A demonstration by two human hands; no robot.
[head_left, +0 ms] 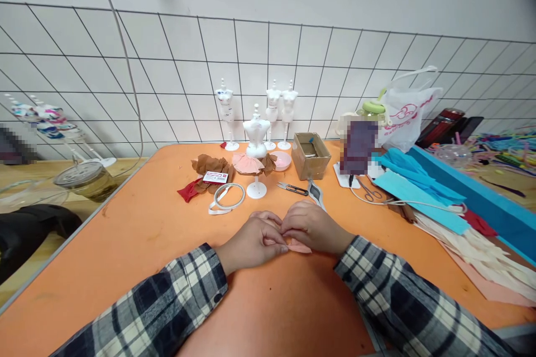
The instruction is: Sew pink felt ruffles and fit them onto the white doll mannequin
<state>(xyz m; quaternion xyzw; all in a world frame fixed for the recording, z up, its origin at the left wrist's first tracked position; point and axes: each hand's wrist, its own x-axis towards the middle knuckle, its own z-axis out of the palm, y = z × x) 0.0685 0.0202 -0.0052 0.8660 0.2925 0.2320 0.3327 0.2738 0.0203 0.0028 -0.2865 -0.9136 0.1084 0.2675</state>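
Low over the orange table [138, 223], my left hand [256, 240] and my right hand [315, 227] meet with fingers closed on a small piece of pink crepe paper [300, 246]. Most of the piece is hidden under the fingers. Beyond my hands stands a small white dress-form mannequin [256, 133] on a round base. Around its waist sits a gathered pink ruffle [247, 163], with a brown ruffle [268, 164] at its right side. Thread snips [293, 188] lie just past my right hand.
Behind are a cardboard box [310, 157], a pink dish [281, 160] and several white mannequins [226, 106]. A roll of white tape [229, 196] and brown crumpled paper [211, 166] lie left. Scissors [371, 192], a cable and blue sheets [422, 195] are at right.
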